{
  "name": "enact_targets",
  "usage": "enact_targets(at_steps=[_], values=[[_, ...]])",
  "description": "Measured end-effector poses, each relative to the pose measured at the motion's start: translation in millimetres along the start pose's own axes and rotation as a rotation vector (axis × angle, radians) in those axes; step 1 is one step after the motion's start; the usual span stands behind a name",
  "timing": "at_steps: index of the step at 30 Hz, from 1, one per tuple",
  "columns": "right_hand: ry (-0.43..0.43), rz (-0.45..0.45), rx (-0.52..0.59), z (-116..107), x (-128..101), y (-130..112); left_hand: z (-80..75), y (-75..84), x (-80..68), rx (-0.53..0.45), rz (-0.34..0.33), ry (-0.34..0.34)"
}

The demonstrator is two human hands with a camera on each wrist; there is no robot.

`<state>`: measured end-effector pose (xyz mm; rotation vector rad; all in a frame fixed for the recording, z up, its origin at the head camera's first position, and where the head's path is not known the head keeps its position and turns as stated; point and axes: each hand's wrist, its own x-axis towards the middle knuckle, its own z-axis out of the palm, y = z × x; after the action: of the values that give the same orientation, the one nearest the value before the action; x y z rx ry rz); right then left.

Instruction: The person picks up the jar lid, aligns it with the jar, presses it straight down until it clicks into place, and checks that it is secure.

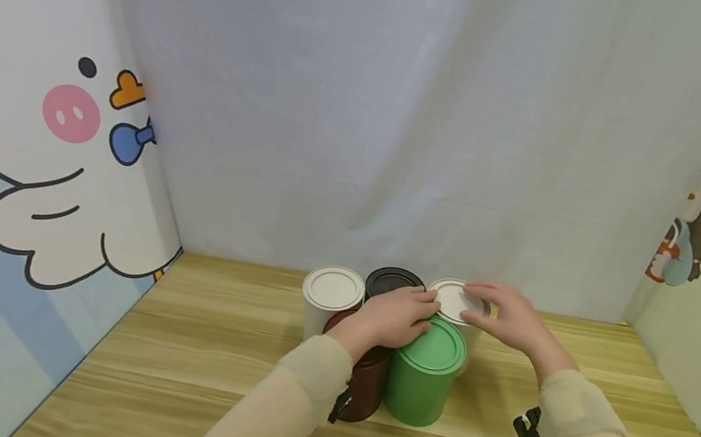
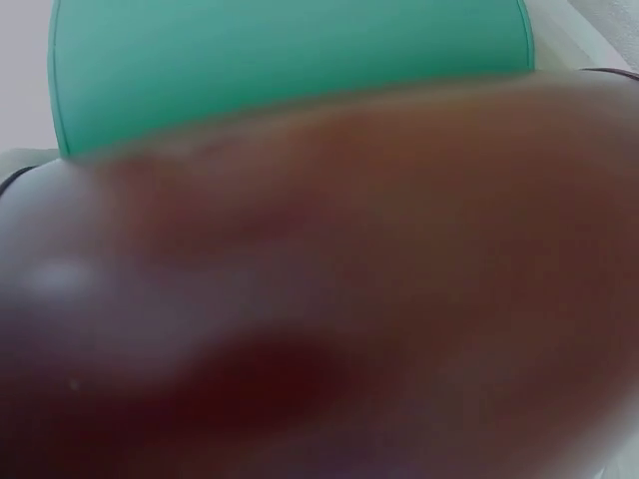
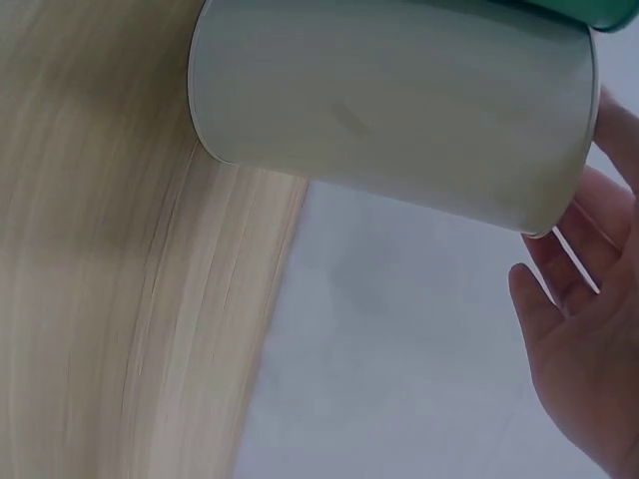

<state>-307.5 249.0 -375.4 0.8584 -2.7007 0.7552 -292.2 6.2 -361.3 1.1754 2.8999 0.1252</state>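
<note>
Several lidded round cans stand bunched together on the wooden table [image 1: 202, 347]. My left hand [image 1: 428, 313] lies over the top of a dark brown can [image 1: 366, 387], fingers curled round its lid. The left wrist view is filled by that brown can [image 2: 319, 299], blurred, with the green can [image 2: 290, 60] behind it. My right hand [image 1: 470, 301] hovers with straight fingers over the lid of a white can [image 1: 450, 299] at the back right. In the right wrist view the palm [image 3: 589, 349] stands slightly apart from the white can's wall [image 3: 399, 110]. A green can [image 1: 426, 369] stands in front between both hands.
Another white can [image 1: 332, 299] stands at the left of the group and a black-lidded can [image 1: 391, 282] at the back. A white cloth backdrop [image 1: 369, 138] and cartoon-printed side panels [image 1: 31, 125] close in the table on three sides.
</note>
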Motion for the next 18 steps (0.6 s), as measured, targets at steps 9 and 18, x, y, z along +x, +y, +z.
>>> enact_targets(at_steps=[9, 18], values=[[-0.055, 0.03, -0.012, -3.8, 5.4, -3.3, 2.0, -1.6, 1.6, 0.003, -0.003, 0.004], [-0.089, 0.042, -0.017, -6.4, 8.8, -7.7, 3.6, -1.4, 3.8, 0.018, -0.004, 0.021]])
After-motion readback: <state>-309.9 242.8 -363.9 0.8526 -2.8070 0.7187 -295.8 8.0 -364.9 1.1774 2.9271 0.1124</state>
